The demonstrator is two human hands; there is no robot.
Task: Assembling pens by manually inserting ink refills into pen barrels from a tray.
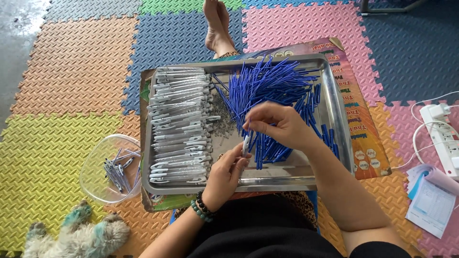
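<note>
Nearest to the camera, the left hand, with a bead bracelet at the wrist, is curled closed around a white pen barrel, which stands almost upright between its fingers. Just above it, the right hand is bent over, and its thumb and fingertips are pinched together on a thin blue refill at the top of the barrel; I cannot tell how deep the refill sits. Both hands are over the steel tray, near its front rim, where a small bare strip of metal is free. On the left side of the tray lie the white pen barrels in rows, in the middle a small heap of tiny springs, and further back the big pile of blue refills. Left of the tray, touching its edge, a clear plastic bowl holds a few finished pens. Beyond the tray, the foam mat is open, with bare feet at the far side.
</note>
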